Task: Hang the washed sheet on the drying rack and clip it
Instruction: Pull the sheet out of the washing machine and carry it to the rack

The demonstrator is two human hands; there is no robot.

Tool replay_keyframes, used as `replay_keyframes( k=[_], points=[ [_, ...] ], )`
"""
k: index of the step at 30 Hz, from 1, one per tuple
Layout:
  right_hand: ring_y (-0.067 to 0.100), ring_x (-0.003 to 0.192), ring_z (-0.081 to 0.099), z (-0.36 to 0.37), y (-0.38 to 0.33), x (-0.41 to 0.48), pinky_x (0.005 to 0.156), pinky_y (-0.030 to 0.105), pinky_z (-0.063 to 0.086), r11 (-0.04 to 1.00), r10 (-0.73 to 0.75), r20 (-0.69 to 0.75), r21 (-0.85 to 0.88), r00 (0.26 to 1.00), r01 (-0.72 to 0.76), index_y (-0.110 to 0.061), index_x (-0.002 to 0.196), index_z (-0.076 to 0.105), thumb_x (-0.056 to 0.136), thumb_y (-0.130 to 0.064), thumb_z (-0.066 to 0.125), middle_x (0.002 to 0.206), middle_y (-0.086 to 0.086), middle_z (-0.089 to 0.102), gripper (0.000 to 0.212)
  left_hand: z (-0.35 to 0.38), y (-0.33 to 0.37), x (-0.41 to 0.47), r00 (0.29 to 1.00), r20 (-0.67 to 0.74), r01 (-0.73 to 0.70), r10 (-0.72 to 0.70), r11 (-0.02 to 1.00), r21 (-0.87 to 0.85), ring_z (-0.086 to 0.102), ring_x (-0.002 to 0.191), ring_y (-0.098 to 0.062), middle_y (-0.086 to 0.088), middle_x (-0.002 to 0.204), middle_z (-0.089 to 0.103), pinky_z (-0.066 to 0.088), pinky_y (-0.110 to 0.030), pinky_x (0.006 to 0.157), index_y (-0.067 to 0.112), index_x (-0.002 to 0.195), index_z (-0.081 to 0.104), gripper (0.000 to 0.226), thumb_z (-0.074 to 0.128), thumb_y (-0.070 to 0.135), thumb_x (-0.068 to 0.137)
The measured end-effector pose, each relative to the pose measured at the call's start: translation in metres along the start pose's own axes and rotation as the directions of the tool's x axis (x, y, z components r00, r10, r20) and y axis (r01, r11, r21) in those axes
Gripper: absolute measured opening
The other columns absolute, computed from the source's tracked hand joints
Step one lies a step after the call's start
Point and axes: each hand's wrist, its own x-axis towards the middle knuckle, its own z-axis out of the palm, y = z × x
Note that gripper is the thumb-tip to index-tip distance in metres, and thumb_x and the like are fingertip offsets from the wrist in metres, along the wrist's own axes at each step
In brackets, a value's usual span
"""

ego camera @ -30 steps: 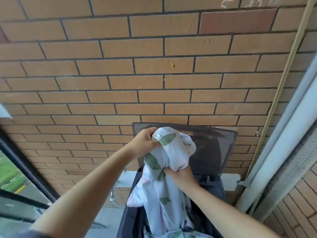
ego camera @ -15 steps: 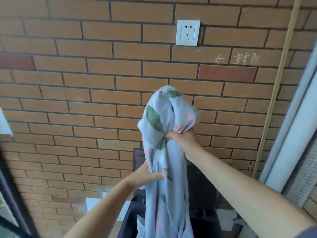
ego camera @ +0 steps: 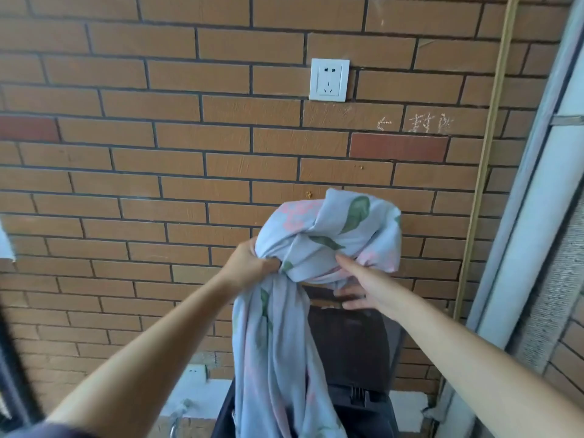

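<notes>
Sheet: my leaf-printed sheet (ego camera: 331, 235) is bunched in front of the brick wall (ego camera: 158, 153), its tail hanging into the dark washer (ego camera: 357, 358).
Left hand (ego camera: 251, 263): clenched around the sheet's gathered neck.
Right hand (ego camera: 363, 287): fingers straight, forefinger touching the bundle's underside.

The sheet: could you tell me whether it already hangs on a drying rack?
No, the sheet is a bunched wad gripped by the left hand, its tail trailing down to the dark bin.

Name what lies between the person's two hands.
A twisted bunch of the leaf-patterned sheet fills the gap between the left hand and right hand, shown in the head view.
</notes>
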Motion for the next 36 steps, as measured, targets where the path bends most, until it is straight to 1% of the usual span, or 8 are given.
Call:
replay_keyframes(
  k=[5,10,15,17,20,24,28,36],
  points=[
    [0.023,0.100,0.068,-0.026,-0.010,-0.035,0.083,0.036,0.056,0.863,0.239,0.316,-0.503,0.918,-0.052,-0.021,0.138,0.042,0.080,-0.062,0.055,0.138,0.011,0.050,0.072,-0.025,0.046,0.016,0.999,0.020,-0.033,0.027,0.941,0.338,0.060,0.068,-0.017,0.000,0.076,0.068,0.053,-0.032,0.069,0.018,0.082,0.064,0.014,0.062,0.013,0.069],
    [0.014,0.108,0.058,-0.040,-0.052,-0.052,0.086,0.032,0.050,0.615,-0.286,0.109,-0.741,0.952,0.269,-0.028,0.119,0.053,0.078,-0.056,0.064,0.124,-0.003,0.057,0.051,-0.026,0.074,0.010,0.999,0.034,-0.035,0.016,0.755,0.655,0.061,0.077,-0.022,0.000,0.080,0.065,0.048,-0.029,0.067,0.025,0.078,0.060,0.013,0.064,0.021,0.067],
    [0.006,0.139,0.023,-0.001,-0.089,-0.041,0.110,0.032,0.033,0.554,-0.494,0.433,-0.511,0.754,0.657,-0.045,0.147,-0.007,0.061,-0.049,0.084,0.157,-0.014,0.012,0.125,-0.019,0.144,0.000,0.991,0.119,-0.135,0.064,0.561,0.817,0.058,0.072,-0.018,0.003,0.081,0.062,0.045,-0.025,0.059,0.021,0.095,0.061,0.026,0.065,0.013,0.070],
    [0.003,0.125,0.045,0.022,-0.093,-0.030,0.099,0.021,0.044,0.634,-0.601,0.444,-0.241,0.664,0.735,-0.026,0.148,0.016,0.063,-0.025,0.088,0.144,-0.007,0.039,0.111,-0.019,0.170,-0.002,0.988,0.054,-0.127,0.147,0.552,0.824,0.056,0.072,-0.019,0.002,0.080,0.060,0.044,-0.026,0.058,0.020,0.092,0.060,0.025,0.066,0.012,0.069],
    [0.014,0.099,0.064,0.048,-0.090,-0.018,0.085,0.034,0.054,0.677,-0.728,0.139,-0.012,0.672,0.736,-0.018,0.112,0.058,0.063,-0.011,0.082,0.105,-0.004,0.066,0.055,-0.021,0.175,-0.004,0.963,-0.124,-0.058,0.240,0.633,0.772,0.055,0.078,-0.021,-0.003,0.089,0.062,0.043,-0.027,0.064,0.021,0.090,0.057,0.024,0.066,0.013,0.069],
    [0.003,0.081,0.061,0.047,-0.091,-0.021,0.070,0.016,0.048,0.697,-0.706,-0.104,0.071,0.700,0.714,-0.025,0.092,0.060,0.063,-0.007,0.082,0.087,-0.016,0.063,0.041,-0.019,0.136,-0.041,0.934,-0.259,-0.143,0.247,0.921,0.362,0.061,0.087,-0.001,0.008,0.103,0.059,0.049,-0.018,0.073,0.024,0.114,0.052,0.057,0.078,0.029,0.064],
    [0.005,0.081,0.064,0.041,-0.105,-0.030,0.073,0.021,0.052,0.671,-0.711,-0.098,0.201,0.697,0.713,-0.026,0.089,0.061,0.065,-0.002,0.079,0.090,-0.008,0.068,0.038,-0.003,0.080,-0.093,0.953,-0.244,-0.197,0.181,0.980,-0.042,0.059,0.106,0.006,0.008,0.128,0.049,0.049,-0.013,0.078,0.024,0.141,0.023,0.117,0.086,0.049,0.045],
    [0.008,0.076,0.065,0.037,-0.119,-0.037,0.063,0.014,0.050,0.661,-0.628,-0.147,0.417,0.764,0.624,-0.016,0.099,0.063,0.068,0.002,0.076,0.088,-0.004,0.068,0.037,0.056,0.007,-0.115,0.964,-0.268,0.008,-0.003,1.000,0.019,0.063,0.105,-0.008,0.007,0.108,0.067,0.048,-0.014,0.081,0.025,0.120,0.052,0.059,0.073,0.008,0.068]
  ],
)
